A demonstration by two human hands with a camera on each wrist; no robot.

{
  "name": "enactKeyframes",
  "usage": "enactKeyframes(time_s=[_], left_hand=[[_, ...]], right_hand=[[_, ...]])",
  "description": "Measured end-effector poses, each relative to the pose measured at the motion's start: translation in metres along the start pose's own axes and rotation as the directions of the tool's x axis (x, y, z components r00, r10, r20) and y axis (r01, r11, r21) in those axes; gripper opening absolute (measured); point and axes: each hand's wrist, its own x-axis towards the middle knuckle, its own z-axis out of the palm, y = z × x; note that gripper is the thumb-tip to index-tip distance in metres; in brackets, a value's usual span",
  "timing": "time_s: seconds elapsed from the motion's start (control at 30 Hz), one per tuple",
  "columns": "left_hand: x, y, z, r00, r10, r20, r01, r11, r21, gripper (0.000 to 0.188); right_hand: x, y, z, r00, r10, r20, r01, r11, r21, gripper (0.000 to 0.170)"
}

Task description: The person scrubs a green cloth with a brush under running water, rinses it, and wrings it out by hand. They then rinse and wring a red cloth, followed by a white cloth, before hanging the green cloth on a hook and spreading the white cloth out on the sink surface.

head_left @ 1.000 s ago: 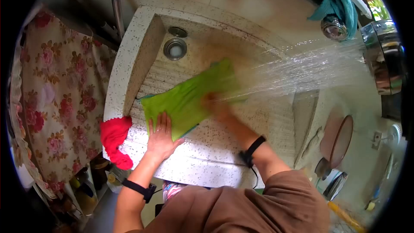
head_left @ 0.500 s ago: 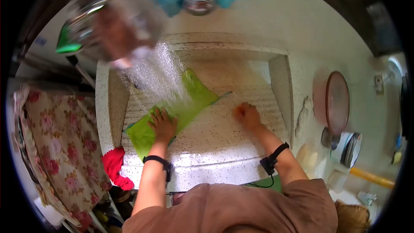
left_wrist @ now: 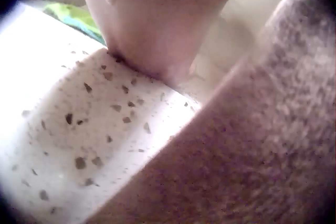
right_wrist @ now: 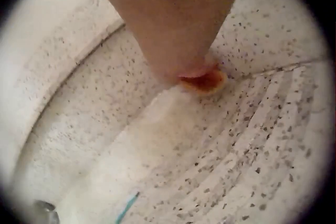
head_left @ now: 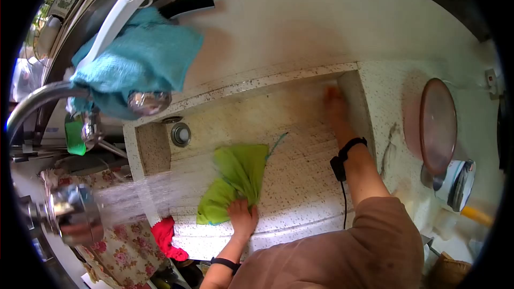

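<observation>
A wet lime-green cloth (head_left: 241, 168) with a teal edge and a teal string (head_left: 278, 140) lies folded and bunched in the speckled stone washing sink (head_left: 305, 166). My left hand (head_left: 243, 219) grips its near part, where the folds gather under the fingers. In the left wrist view only a bit of the cloth (left_wrist: 73, 16) shows past my hand. At the far right corner of the sink, my right hand (head_left: 336, 104) holds a small orange-brown piece (right_wrist: 207, 81) with a pale rim, low against the ribbed floor. My wrist hides most of those fingers.
Water sprays from a chrome faucet head (head_left: 75, 214) at the left. A blue cloth (head_left: 142, 51) hangs over another tap. The drain (head_left: 181, 135) lies at the sink's far left. A red cloth (head_left: 167, 238) drapes over the front edge; a basin (head_left: 439, 126) leans at the right.
My right hand has left the green cloth and moved to the far right corner. The cloth went from flat to bunched under my left hand. The faucet head has swung left, off the cloth.
</observation>
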Motion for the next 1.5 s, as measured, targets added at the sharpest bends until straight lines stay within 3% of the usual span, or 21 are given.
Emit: enactKeyframes(time_s=[0.03,0.1,0.17,0.23,0.27,0.3,0.43,0.6,0.67,0.73,0.83,0.97,1.07,1.13,1.2,1.23,1.27,1.33,1.37,1.43,1.5], left_hand=[[-0.001,-0.002,0.002,1.0,-0.001,0.024,0.001,1.0,0.02,0.033],[0.012,-0.004,0.006,1.0,0.014,0.012,-0.015,0.999,0.044,0.034],[0.004,-0.002,0.004,0.999,0.047,0.002,-0.047,0.997,0.055,0.034],[0.001,-0.003,0.004,0.999,0.02,0.038,-0.02,1.0,-0.009,0.035],[0.005,-0.005,0.004,0.998,0.025,0.05,-0.023,0.999,-0.036,0.035],[0.006,-0.007,0.004,0.998,0.036,0.054,-0.034,0.999,-0.029,0.035],[0.004,-0.008,0.006,0.999,0.03,0.043,-0.028,0.999,-0.037,0.035],[0.007,-0.009,0.01,0.999,0.024,0.045,-0.024,1.0,-0.005,0.036],[0.002,-0.01,0.009,0.998,0.022,0.058,-0.021,1.0,-0.016,0.037],[0.001,-0.009,0.008,0.998,0.028,0.053,-0.028,1.0,-0.01,0.036],[0.001,-0.013,0.014,0.999,0.031,0.028,-0.03,0.999,-0.035,0.037],[0.006,-0.01,0.004,0.997,0.038,0.067,-0.035,0.998,-0.053,0.037],[0.008,-0.005,0.002,0.997,-0.014,0.082,0.017,0.999,-0.034,0.038],[0.008,-0.008,0.004,0.998,0.003,0.06,-0.001,0.999,-0.039,0.038],[0.004,-0.008,0.007,0.998,0.016,0.053,-0.014,0.998,-0.054,0.037],[0.004,-0.009,0.008,0.999,0.019,0.051,-0.016,0.998,-0.063,0.037],[0.002,-0.011,0.009,0.999,0.014,0.048,-0.01,0.997,-0.073,0.037],[0.001,-0.011,0.01,0.999,0.02,0.025,-0.019,0.999,-0.043,0.036],[0.0,-0.011,0.01,1.0,0.021,0.017,-0.021,0.999,-0.033,0.036],[0.001,-0.008,0.005,1.0,0.021,0.002,-0.021,0.999,-0.044,0.034],[-0.004,-0.008,0.005,0.998,0.046,-0.036,-0.048,0.997,-0.057,0.032]], right_hand=[[-0.016,-0.007,0.003,1.0,0.018,-0.012,-0.019,0.991,-0.133,0.041],[-0.022,-0.038,0.014,0.993,0.117,0.003,-0.117,0.993,-0.03,0.041],[-0.052,-0.093,-0.005,0.946,0.285,0.155,-0.323,0.867,0.38,0.041],[-0.081,-0.136,-0.02,0.925,-0.078,0.371,-0.167,0.794,0.584,0.038],[-0.098,-0.143,-0.015,0.874,-0.386,0.295,0.159,0.8,0.578,0.035],[-0.111,-0.142,-0.011,0.718,-0.654,0.238,0.463,0.704,0.538,0.033],[-0.065,-0.098,-0.008,0.887,-0.393,0.241,0.213,0.812,0.543,0.029],[-0.03,-0.071,0.0,0.989,0.042,0.141,-0.071,0.976,0.205,0.028],[-0.077,-0.132,0.014,0.975,-0.027,0.219,-0.14,0.69,0.71,0.026],[-0.115,-0.159,0.021,0.79,-0.363,0.495,-0.019,0.792,0.611,0.029],[-0.09,-0.127,0.007,0.795,-0.559,0.235,0.428,0.792,0.436,0.033],[-0.066,-0.127,-0.03,0.95,-0.075,0.303,-0.031,0.943,0.33,0.035],[-0.045,-0.137,-0.05,0.905,0.31,0.29,-0.383,0.892,0.241,0.037],[-0.087,-0.169,0.004,0.946,0.146,0.288,-0.212,0.954,0.211,0.037],[-0.111,-0.192,0.015,0.901,-0.123,0.416,-0.032,0.937,0.347,0.04],[-0.117,-0.197,0.006,0.904,-0.339,0.262,0.27,0.925,0.266,0.04],[-0.128,-0.2,-0.004,0.821,-0.556,0.13,0.54,0.83,0.136,0.041],[-0.15,-0.209,-0.012,0.72,-0.669,0.183,0.599,0.733,0.323,0.042],[-0.165,-0.211,-0.009,0.681,-0.631,0.372,0.337,0.72,0.607,0.042],[-0.2,-0.217,-0.01,0.506,-0.539,0.674,-0.306,0.618,0.724,0.042],[-0.241,-0.234,-0.029,0.342,-0.621,0.705,-0.357,0.608,0.709,0.043]])
